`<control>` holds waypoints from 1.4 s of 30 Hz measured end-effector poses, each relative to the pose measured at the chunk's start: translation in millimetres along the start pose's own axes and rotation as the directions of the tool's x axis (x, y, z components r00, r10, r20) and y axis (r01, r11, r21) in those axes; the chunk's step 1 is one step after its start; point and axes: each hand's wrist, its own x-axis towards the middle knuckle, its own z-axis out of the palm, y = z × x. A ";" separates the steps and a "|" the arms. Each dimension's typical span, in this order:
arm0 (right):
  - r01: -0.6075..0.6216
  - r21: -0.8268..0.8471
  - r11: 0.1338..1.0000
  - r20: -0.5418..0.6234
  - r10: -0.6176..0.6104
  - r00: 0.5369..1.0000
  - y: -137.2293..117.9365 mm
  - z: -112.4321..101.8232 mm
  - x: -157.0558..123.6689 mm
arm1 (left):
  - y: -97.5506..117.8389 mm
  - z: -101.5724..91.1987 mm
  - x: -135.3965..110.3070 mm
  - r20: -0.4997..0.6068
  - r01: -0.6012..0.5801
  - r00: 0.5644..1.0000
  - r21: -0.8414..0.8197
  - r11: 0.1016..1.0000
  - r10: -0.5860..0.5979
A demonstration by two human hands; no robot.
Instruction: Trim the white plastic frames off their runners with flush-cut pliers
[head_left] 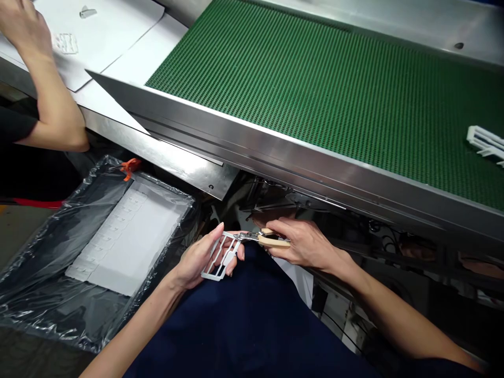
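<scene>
My left hand [197, 260] grips a white plastic frame [229, 255] with open slots, holding it tilted in front of my dark blue clothing. In my right hand [305, 242] is a pair of side cutters [271, 240] with cream-coloured handles. Their metal jaws are at the upper right corner of the frame, close to my left fingertips. Whether the jaws have closed on the plastic I cannot tell.
A green ribbed conveyor belt [315, 79] runs behind a metal rail [252, 139]. White parts [486, 142] lie on it at right. At left stands a plastic-lined bin [35, 299] with stacked white pieces [134, 239] and an orange clip [129, 168]. Another person's arm [51, 89] rests above the white worktable [118, 23].
</scene>
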 end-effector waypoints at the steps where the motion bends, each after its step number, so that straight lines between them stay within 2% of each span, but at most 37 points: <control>1: -0.008 0.039 0.999 -0.006 0.008 1.000 0.0 1.5 0.2 | 0.2 0.3 0.2 0.010 -0.003 1.000 -0.015 1.000 0.004; 3: -0.065 0.172 0.983 -0.029 0.071 0.997 -0.4 6.0 0.8 | 1.1 1.1 1.1 0.021 -0.016 1.000 -0.050 0.999 0.017; 6: -0.212 0.408 0.888 -0.068 0.261 0.963 -0.1 14.9 1.9 | 3.5 2.5 3.4 0.023 -0.042 0.999 -0.120 0.992 0.045; 8: -0.287 0.492 0.822 -0.073 0.368 0.927 1.6 20.9 2.1 | 5.5 2.7 5.2 0.023 -0.052 0.998 -0.191 0.980 0.058; 10: -0.335 0.516 0.788 -0.056 0.422 0.905 3.8 26.8 1.6 | 7.6 2.0 7.2 0.019 -0.046 0.998 -0.260 0.964 0.053; 14: -0.368 0.534 0.761 -0.020 0.447 0.894 4.9 36.4 -0.9 | 12.3 -1.8 10.9 0.013 -0.016 1.000 -0.316 0.949 0.022; 21: -0.343 0.594 0.728 -0.042 0.454 0.890 -2.7 44.3 -3.9 | 18.3 -4.8 16.9 0.009 -0.007 1.000 -0.321 0.947 0.011; 35: -0.385 0.625 0.679 -0.038 0.520 0.854 -8.4 58.5 -9.7 | 20.8 -11.7 21.2 -0.002 -0.008 1.000 -0.337 0.941 0.008; 42: -0.401 0.713 0.575 -0.004 0.575 0.818 -17.6 65.7 -3.0 | 22.4 -13.4 19.8 -0.014 -0.036 0.999 -0.359 0.933 0.033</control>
